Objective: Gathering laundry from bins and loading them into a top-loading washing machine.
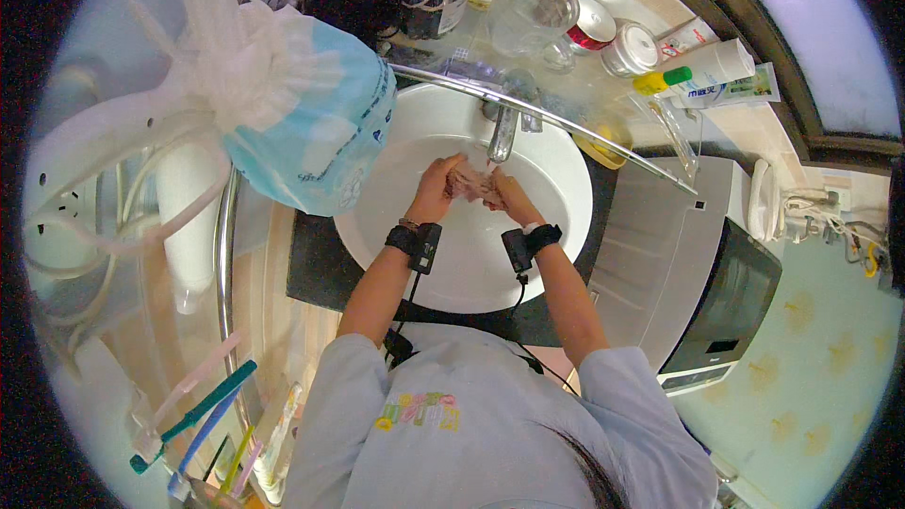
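both hands point(468, 183) clasp a pinkish lump point(468, 182) beneath the faucet point(502, 135).

Cool, bright light is flooding the room and glaring off the white sink point(556, 170), while the fisheye is bending the chrome rail point(566, 127) toward the rim; the plastic bag point(302, 113) is blurring softly, and the corners are falling black

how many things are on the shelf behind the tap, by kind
clear jars or cups: 2
round tins: 2
white tubes: 2
total: 6
Both hands, left and right, rub together under the tap.
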### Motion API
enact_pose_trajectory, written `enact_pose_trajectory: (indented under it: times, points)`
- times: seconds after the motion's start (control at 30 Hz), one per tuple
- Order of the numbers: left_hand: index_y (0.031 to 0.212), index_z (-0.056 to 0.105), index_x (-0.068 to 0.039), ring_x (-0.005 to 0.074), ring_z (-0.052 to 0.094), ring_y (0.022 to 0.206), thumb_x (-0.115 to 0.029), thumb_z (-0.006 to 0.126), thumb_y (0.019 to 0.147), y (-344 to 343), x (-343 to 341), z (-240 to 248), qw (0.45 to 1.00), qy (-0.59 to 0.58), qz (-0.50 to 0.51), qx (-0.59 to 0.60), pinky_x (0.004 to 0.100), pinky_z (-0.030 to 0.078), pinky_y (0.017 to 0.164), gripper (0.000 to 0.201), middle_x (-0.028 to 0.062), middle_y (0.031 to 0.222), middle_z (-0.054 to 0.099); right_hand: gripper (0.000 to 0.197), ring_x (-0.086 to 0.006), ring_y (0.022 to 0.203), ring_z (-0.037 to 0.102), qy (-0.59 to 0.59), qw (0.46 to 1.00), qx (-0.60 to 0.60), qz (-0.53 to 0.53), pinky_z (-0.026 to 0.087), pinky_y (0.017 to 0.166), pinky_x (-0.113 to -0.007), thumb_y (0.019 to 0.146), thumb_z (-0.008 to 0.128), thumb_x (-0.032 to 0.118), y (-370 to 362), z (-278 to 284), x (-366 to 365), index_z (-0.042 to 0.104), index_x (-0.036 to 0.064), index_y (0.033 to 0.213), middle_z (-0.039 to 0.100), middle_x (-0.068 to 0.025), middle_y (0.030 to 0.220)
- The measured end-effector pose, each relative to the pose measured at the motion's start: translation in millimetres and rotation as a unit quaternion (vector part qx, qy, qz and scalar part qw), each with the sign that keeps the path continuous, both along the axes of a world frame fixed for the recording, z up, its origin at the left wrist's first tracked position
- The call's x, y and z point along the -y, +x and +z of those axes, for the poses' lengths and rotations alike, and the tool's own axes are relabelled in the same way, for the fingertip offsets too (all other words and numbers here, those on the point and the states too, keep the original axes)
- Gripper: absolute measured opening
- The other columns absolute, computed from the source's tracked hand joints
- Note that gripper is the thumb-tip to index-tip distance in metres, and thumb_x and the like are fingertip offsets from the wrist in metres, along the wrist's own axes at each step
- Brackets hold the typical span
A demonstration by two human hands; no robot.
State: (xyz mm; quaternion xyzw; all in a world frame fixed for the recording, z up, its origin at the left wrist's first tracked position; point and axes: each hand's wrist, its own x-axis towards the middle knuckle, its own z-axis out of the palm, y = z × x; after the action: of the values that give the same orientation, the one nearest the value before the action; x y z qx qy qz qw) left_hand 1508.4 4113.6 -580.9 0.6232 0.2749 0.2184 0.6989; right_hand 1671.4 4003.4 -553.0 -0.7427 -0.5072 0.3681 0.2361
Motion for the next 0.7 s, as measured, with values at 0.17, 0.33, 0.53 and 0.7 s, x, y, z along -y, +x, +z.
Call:
enact_pose_trajectory:
  times: [0.17,0.33,0.53,0.7]
  points:
    - [0.104,0.051,-0.002,0.0117,0.054,0.071,-0.006,0.056,0.080,-23.0,-5.7,-6.2,0.923,-0.325,0.183,0.092,0.0217,0.044,0.059,0.025,0.0042,0.084,0.054,0.024,-0.0130,0.072,0.058,-0.052,0.806,-0.535,-0.250,0.048,0.065,-0.026,0.084,0.052,0.019,-13.7,66.0,-7.0,0.050,-0.0011,0.097,0.058,-0.0042,0.079]
    - [0.095,0.055,-0.006,0.0094,0.054,0.069,-0.014,0.052,0.084,-18.2,0.8,5.9,0.885,-0.432,0.168,0.045,0.0216,0.043,0.054,0.013,0.0019,0.076,0.055,0.021,-0.0147,0.071,0.058,0.105,0.911,-0.339,-0.210,0.048,0.062,-0.028,0.080,0.058,0.017,-33.5,49.5,-15.4,0.051,-0.0002,0.088,0.058,-0.0067,0.081]
    - [0.086,0.054,-0.010,0.0102,0.050,0.054,-0.033,0.046,0.089,16.3,32.2,36.4,0.887,-0.447,0.097,0.067,0.0239,0.038,0.043,0.025,0.0002,0.067,0.053,0.019,-0.0269,0.062,0.056,0.175,0.969,-0.001,-0.176,0.046,0.054,-0.036,0.078,0.059,0.020,-82.9,65.3,-40.1,0.051,0.0033,0.079,0.055,-0.0128,0.069]
    - [0.082,0.054,-0.010,0.0110,0.048,0.047,-0.036,0.046,0.088,15.4,34.0,42.9,0.894,-0.435,0.085,0.074,0.0260,0.035,0.039,0.028,0.0004,0.065,0.052,0.016,-0.0342,0.060,0.053,0.169,0.975,0.099,-0.103,0.042,0.051,-0.042,0.082,0.054,0.020,-60.5,68.3,-35.3,0.053,0.0043,0.084,0.053,-0.0159,0.069]
